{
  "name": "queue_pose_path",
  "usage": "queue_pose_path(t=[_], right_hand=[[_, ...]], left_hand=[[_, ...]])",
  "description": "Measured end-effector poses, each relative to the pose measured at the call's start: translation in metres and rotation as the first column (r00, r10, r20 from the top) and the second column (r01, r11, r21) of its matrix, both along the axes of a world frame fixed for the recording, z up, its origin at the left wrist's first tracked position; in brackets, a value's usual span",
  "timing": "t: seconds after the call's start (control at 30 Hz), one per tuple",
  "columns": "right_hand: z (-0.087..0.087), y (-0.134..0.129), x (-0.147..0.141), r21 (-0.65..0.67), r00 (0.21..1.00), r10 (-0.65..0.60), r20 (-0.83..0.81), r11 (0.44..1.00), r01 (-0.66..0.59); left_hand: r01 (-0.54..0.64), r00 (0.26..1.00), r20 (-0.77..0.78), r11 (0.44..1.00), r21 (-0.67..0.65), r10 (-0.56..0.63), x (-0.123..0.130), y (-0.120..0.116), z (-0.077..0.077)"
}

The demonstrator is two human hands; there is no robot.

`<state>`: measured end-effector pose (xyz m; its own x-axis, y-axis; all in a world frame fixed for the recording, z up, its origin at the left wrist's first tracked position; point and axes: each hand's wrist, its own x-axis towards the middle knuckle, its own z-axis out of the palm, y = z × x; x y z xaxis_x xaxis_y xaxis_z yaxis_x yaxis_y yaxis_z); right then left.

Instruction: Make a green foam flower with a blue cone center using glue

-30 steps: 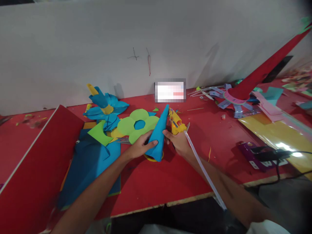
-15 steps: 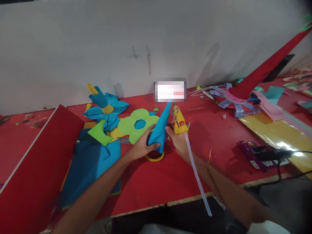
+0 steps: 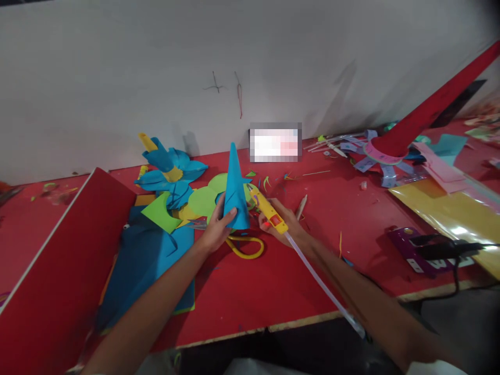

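A blue paper cone [image 3: 236, 192] stands point up in my left hand [image 3: 219, 226], whose thumb presses its lower front. My right hand [image 3: 283, 221] is wrapped round a yellow glue gun [image 3: 269, 209]. The gun's nozzle points at the cone's right side; whether it touches cannot be made out. A long clear glue stick [image 3: 324, 284] trails from the gun's back end. Behind the cone lies a green paper flower [image 3: 203, 200], partly covered by it. Yellow-handled scissors [image 3: 250, 255] rest on the table just below the cone.
A blue paper flower [image 3: 167, 169] with a yellow tip stands at the back left. Blue sheets [image 3: 156, 265] lie beside a red panel [image 3: 58, 271]. To the right are a purple power strip [image 3: 420, 250] with black cables, a golden sheet [image 3: 437, 213] and a tall red cone [image 3: 433, 107].
The cone has moved left and become more upright in my left hand. My right hand has turned the glue gun so its nozzle points up-left, beside the cone. More of the scissors' handle shows.
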<state>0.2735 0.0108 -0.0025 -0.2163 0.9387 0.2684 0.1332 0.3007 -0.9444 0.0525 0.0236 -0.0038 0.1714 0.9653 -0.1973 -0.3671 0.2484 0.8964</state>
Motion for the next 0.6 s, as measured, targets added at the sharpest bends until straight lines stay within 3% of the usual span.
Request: queue_pose_path(t=[0.1, 0.33, 0.47, 0.6], right_hand=[[-0.0031, 0.002, 0.0007, 0.004, 0.991, 0.114, 0.071, 0.993, -0.114], [-0.0029, 0.0011, 0.0034, -0.007, 0.991, 0.044, 0.129, 0.999, -0.044], [-0.0003, 0.0042, 0.004, 0.204, 0.97, -0.02, 0.241, 0.978, -0.03], [-0.0059, 0.0091, 0.0025, 0.418, 0.96, -0.113, 0.256, 0.908, -0.004]], left_hand=[[-0.021, 0.999, 0.032, 0.999, 0.027, 0.02, -0.0011, 0.0015, -0.0011], [-0.042, 0.998, 0.042, 0.998, -0.038, 0.044, -0.0006, 0.0005, -0.0016], [-0.045, 0.998, 0.041, 0.998, -0.033, 0.046, 0.001, 0.0001, -0.0002], [-0.025, 0.999, 0.026, 1.0, -0.011, 0.025, 0.0013, 0.0009, -0.0024]])
